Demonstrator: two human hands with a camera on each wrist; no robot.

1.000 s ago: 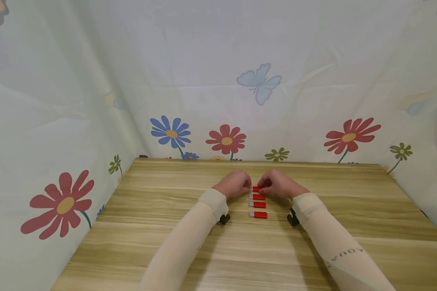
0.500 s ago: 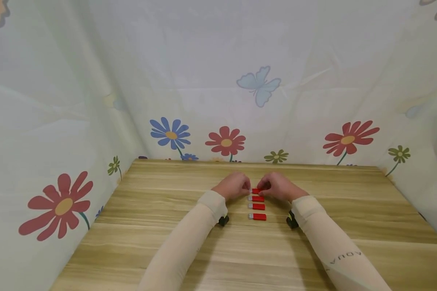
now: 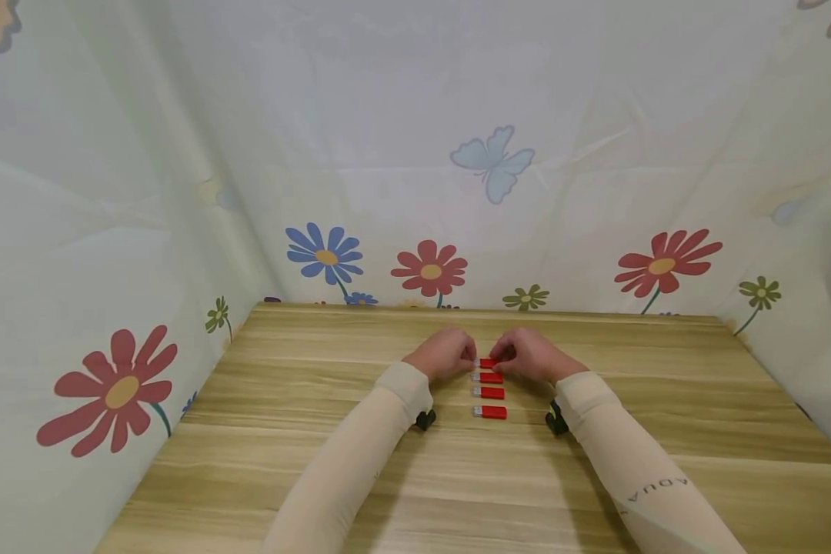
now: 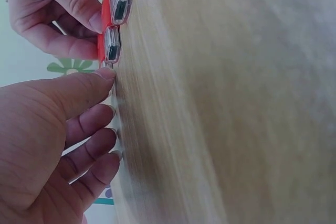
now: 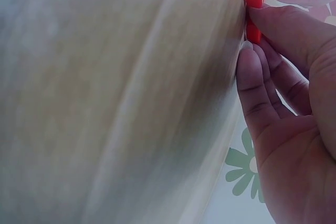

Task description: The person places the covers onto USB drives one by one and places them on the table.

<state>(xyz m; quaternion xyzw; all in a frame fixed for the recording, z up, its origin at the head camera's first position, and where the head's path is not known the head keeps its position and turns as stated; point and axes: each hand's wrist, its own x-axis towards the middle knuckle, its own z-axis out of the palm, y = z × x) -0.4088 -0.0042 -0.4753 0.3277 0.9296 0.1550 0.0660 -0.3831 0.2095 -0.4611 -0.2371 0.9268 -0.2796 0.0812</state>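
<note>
Several red USB flash drives with clear caps lie in a column on the wooden table, caps to the left. My left hand (image 3: 445, 353) pinches the capped end of the farthest flash drive (image 3: 486, 363); in the left wrist view the thumb covers most of that cap (image 4: 107, 65). On the other end, my right hand (image 3: 528, 355) pinches the red body (image 5: 254, 32) between thumb and fingers. Just nearer lies a second flash drive (image 3: 488, 378), then a third flash drive (image 3: 488, 393). The nearest flash drive (image 3: 490, 412) sits across a slightly wider gap.
The wooden table (image 3: 249, 438) spreads out around the drives. Behind it hangs a pale curtain (image 3: 381, 154) printed with flowers and a butterfly, and it continues along both sides. Dark wrist devices (image 3: 557, 417) sit under the cuffs.
Both hands stay at the farthest flash drive, and the column looks the same. Only the head view has shifted slightly since the earliest frame.
</note>
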